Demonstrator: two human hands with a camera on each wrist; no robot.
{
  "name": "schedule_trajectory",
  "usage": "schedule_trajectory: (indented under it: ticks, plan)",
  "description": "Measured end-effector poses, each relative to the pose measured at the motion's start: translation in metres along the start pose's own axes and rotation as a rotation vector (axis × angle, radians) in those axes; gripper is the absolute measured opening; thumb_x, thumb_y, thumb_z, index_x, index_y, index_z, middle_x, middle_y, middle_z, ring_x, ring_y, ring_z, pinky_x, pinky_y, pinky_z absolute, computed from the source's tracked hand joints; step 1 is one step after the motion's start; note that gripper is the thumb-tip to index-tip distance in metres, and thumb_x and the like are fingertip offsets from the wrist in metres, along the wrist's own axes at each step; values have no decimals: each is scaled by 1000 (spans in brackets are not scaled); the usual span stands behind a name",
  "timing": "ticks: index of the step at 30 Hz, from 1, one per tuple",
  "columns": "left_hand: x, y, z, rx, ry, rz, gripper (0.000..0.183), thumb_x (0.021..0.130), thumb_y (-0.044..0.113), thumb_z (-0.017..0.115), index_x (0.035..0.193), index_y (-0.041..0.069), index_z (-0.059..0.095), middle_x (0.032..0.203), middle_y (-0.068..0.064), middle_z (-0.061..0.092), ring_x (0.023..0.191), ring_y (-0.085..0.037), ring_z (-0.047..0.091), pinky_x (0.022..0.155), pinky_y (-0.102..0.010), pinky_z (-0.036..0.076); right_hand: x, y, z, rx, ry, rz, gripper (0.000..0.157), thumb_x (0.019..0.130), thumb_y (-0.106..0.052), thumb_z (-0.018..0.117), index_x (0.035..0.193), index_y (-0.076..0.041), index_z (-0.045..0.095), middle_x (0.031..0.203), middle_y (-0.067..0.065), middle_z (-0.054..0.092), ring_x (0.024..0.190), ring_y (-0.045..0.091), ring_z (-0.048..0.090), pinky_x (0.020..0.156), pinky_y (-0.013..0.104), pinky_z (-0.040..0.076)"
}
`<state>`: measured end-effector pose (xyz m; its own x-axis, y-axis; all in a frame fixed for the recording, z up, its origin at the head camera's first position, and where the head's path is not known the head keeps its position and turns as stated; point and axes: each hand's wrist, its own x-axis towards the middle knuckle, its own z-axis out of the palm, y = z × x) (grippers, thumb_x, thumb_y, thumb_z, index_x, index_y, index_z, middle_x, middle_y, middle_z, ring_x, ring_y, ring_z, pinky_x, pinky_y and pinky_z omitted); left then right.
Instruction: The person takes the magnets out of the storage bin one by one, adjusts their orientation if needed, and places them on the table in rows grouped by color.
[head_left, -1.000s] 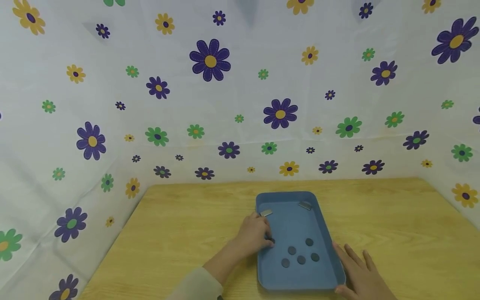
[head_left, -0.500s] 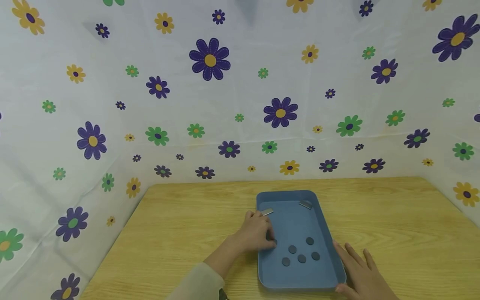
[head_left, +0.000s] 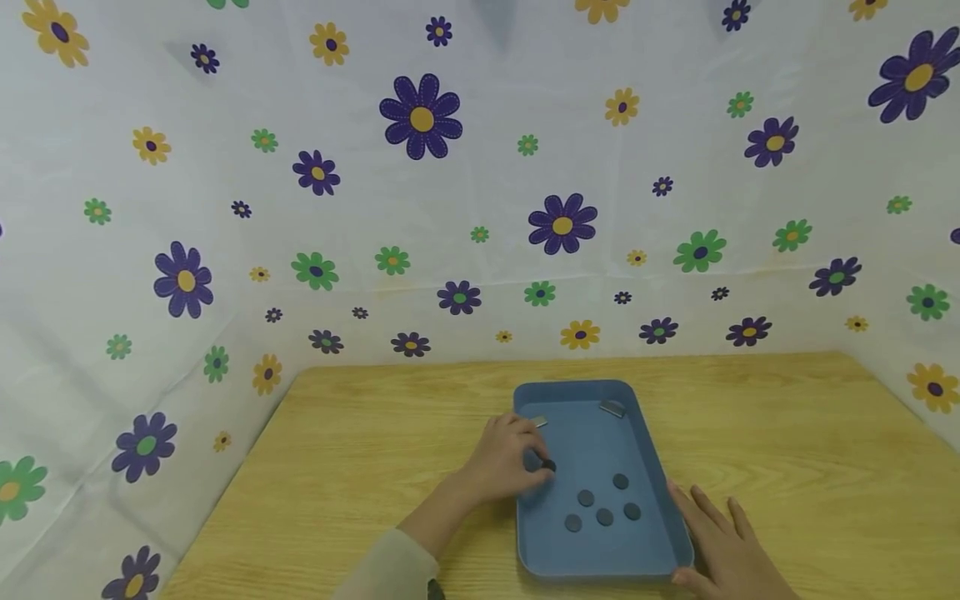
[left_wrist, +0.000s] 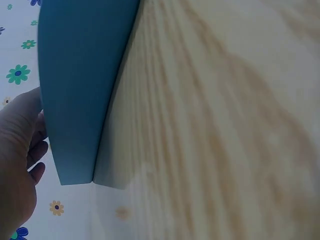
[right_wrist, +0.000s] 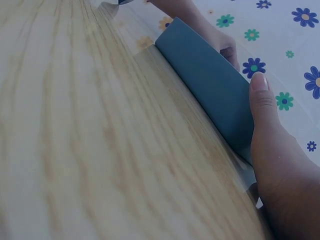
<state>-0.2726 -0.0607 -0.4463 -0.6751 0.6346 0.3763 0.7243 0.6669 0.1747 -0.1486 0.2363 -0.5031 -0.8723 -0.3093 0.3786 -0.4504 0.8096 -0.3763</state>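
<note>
A blue rectangular tray (head_left: 600, 567) sits on the wooden table. My left hand (head_left: 502, 460) reaches over its left rim and pinches a small dark disc (head_left: 549, 465) between thumb and fingers. In the left wrist view the tray wall (left_wrist: 80, 100) stands before the left hand (left_wrist: 17, 145), and the disc is hidden. Several more dark grey discs (head_left: 604, 517) lie flat in the near half of the tray. My right hand (head_left: 727, 546) rests against the tray's right side, fingers extended. In the right wrist view its thumb (right_wrist: 261, 90) touches the tray's edge.
Two small metallic flat pieces are at the tray's far end: one on the right (head_left: 612, 408), and one on the left (head_left: 539, 422), partly covered by the left hand. A flower-patterned white sheet (head_left: 480, 183) stands behind and beside the wooden table (head_left: 360, 433).
My left hand has raised a disc slightly from the left part of the tray, so more of it shows between the fingers. The right hand and the other discs stay put.
</note>
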Motion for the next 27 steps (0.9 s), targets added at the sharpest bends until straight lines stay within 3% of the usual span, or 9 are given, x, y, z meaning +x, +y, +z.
schedule_trajectory:
  ticks: [10,16,27]
  plan:
    - [-6,-21,-13,-74,216,40,14,68,28,78,72,18,69,88,5,62,92,-15,49,87,-36,39,0,0,1,14,9,-21,71,91,-57,35,146,-17,16,138,15,42,120,51,36,105,61,0]
    - [-10,-34,-18,-120,241,-24,12,69,24,78,73,17,69,88,4,62,91,-16,49,88,-38,39,0,0,0,12,2,-10,70,91,-56,35,146,-17,16,138,14,42,120,51,36,105,61,0]
    - [-14,-59,-20,-50,225,-135,14,69,27,78,73,17,69,88,3,61,94,-20,51,89,-41,40,1,0,-2,18,20,-21,72,91,-59,31,146,-16,16,138,15,41,121,51,36,104,62,1]
